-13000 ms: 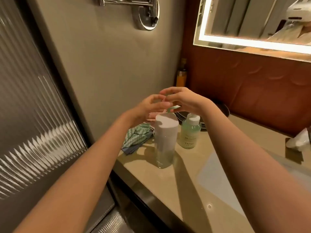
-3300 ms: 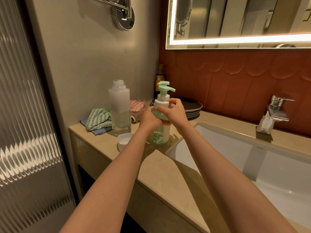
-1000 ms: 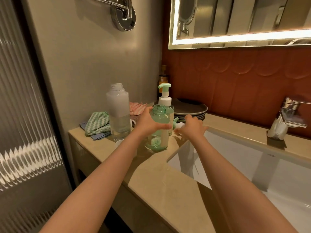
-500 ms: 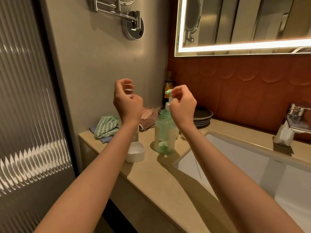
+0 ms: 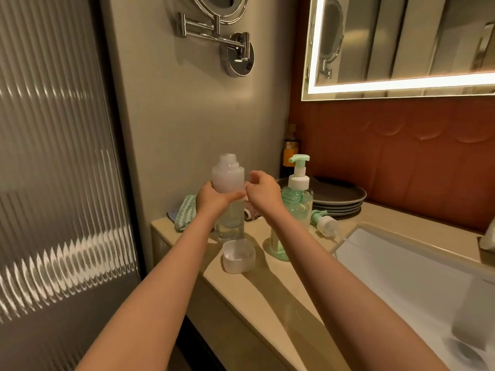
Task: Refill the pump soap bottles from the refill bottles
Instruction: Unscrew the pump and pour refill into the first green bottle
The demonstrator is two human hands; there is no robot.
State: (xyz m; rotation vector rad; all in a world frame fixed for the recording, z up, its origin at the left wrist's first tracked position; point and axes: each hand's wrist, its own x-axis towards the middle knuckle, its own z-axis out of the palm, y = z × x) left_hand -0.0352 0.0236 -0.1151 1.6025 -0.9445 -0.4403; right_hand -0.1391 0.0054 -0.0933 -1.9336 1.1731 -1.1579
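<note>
A tall frosted refill bottle point(image 5: 228, 180) stands uncapped on the beige counter point(image 5: 270, 285), and my left hand point(image 5: 211, 199) grips its middle. Its white cap point(image 5: 239, 256) lies upside down in front of it. My right hand point(image 5: 263, 194) hovers just right of the bottle, fingers loosely curled and holding nothing. Behind that wrist stands an open green pump bottle point(image 5: 293, 210) without its pump. The removed pump head point(image 5: 325, 223) lies on the counter to its right. A second green pump bottle point(image 5: 298, 175) with its pump on stands behind.
A stack of dark plates point(image 5: 340, 199) sits at the back. Folded cloths point(image 5: 184, 212) lie against the wall on the left. A white sink basin point(image 5: 417, 285) fills the right side. A brown bottle point(image 5: 289, 153) stands in the corner.
Both hands were raised and empty above the counter half a second ago. Now my left hand has closed around the frosted refill bottle and my right hand has moved left beside it.
</note>
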